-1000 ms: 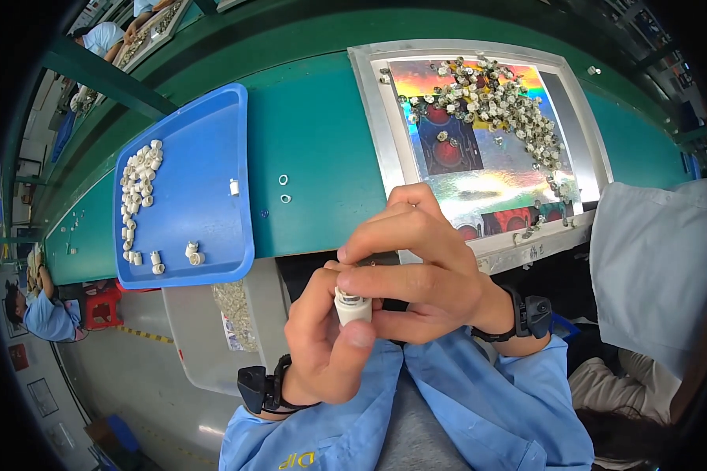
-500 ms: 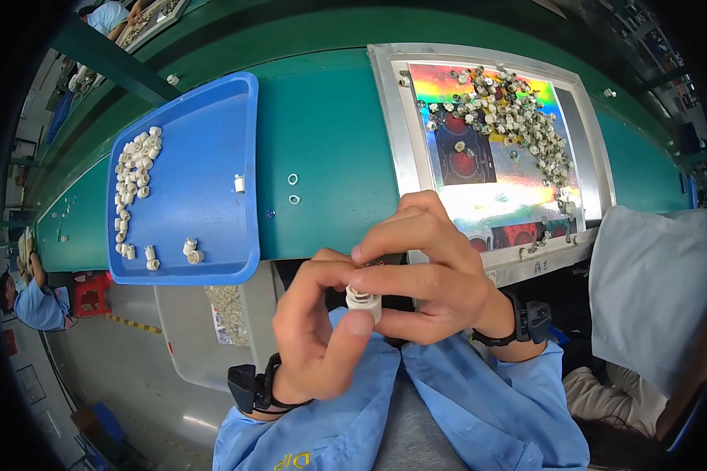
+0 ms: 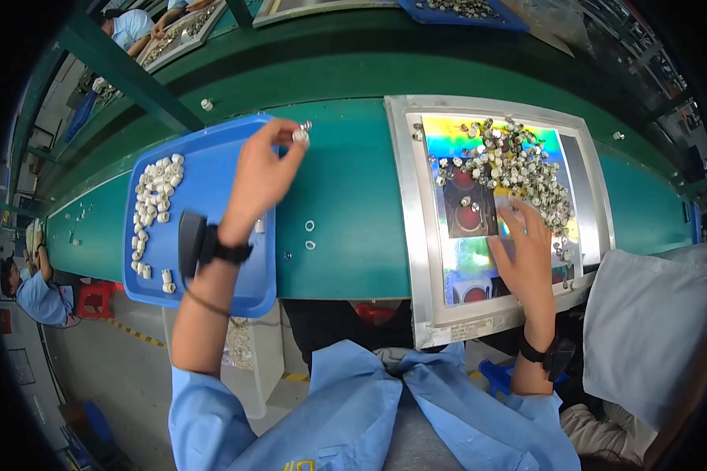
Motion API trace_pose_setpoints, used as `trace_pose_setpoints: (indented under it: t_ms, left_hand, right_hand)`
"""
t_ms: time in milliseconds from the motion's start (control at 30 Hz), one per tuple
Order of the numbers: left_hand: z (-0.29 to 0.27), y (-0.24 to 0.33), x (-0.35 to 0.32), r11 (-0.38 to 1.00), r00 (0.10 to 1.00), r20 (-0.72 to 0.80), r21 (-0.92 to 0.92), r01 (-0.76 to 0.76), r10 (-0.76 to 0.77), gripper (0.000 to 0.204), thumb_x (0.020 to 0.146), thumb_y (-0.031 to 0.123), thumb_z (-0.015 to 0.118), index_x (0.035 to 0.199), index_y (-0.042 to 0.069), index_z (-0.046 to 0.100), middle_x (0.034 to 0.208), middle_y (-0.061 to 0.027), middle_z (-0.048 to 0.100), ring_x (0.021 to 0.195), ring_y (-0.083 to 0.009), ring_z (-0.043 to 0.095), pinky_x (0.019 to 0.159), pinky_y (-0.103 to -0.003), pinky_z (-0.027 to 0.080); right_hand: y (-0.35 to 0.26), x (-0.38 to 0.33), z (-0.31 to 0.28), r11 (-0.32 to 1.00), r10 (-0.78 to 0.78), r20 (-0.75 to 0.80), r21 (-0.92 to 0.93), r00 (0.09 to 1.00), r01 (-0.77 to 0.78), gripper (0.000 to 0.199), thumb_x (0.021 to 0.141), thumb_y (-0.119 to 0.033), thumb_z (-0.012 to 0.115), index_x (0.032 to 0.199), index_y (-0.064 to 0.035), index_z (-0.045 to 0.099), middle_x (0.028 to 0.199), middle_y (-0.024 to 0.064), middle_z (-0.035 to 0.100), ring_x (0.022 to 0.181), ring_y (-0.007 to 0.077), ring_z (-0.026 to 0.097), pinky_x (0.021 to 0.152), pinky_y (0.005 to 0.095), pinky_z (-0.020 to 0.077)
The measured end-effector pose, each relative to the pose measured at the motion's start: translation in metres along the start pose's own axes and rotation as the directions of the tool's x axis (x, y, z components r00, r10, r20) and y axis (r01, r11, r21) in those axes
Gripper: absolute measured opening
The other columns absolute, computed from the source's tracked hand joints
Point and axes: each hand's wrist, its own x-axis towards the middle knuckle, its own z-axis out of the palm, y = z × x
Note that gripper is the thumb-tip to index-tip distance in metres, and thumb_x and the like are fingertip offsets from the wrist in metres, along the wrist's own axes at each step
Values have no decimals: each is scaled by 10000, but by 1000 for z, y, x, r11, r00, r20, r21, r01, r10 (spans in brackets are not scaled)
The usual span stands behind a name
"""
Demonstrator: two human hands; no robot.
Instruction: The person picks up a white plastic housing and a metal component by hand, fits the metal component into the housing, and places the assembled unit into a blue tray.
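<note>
Green workbench (image 3: 346,196) in a factory hall, other workers visible at the 9 and 11 o'clock margins of the view, seated at similar benches. Item one, at 9 o'clock on the bench: blue tray (image 3: 212,271), holding a column of small white cylindrical parts (image 3: 153,196) along its left side, with two more standing apart near its lower left corner; most of its floor is bare. Item two: left hand (image 3: 263,177), wristband worn, reaching over the tray's upper right corner toward 12 o'clock, thumb and forefinger pinched shut on one small white part (image 3: 299,136), held just over the tray's edge. Item three: two small white rings (image 3: 309,235) lying loose on the bench between tray and metal frame. Item four, at 3 o'clock: metal-framed board (image 3: 416,235) with an iridescent sheet, carrying a dense heap of loose small parts (image 3: 511,165) at its upper half. Item five: right hand (image 3: 526,251), fingers spread flat and holding nothing, resting on the sheet at the heap's lower edge. Judged progress: early to middling; the finished column is short, the unworked heap remains far larger.
</note>
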Motion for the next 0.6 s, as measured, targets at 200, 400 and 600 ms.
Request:
trace_pose_setpoints:
  t_ms: [200,400,600]
  left_hand:
    - [33,-44,117,959,999,29,282,33,-43,248,886,163,723,1079,11,688,1095,-126,733,1020,-239,717,861,-345,538]
    - [61,-64,144,926,1000,6,377,-9,7,295,865,200,735,1100,31,674,1107,-147,729,1005,-255,720,857,-353,544]
    - [19,-67,131,879,965,-103,445,-170,239,300,891,237,703,1101,29,649,1101,-148,714,1003,-334,685,853,-424,541]
  right_hand:
    - [8,2,4,996,72,2,47,997,-72,438,867,-125,694,1292,-38,630,1260,155,593,1163,352,550,998,436,414]
    - [16,15,6,989,125,-37,80,992,-122,317,862,-92,684,1171,-29,656,1103,139,602,1040,343,577,914,425,426]
    - [20,17,7,987,135,-74,96,988,-128,176,856,-64,676,1023,-17,651,1006,123,603,965,325,596,853,413,433]
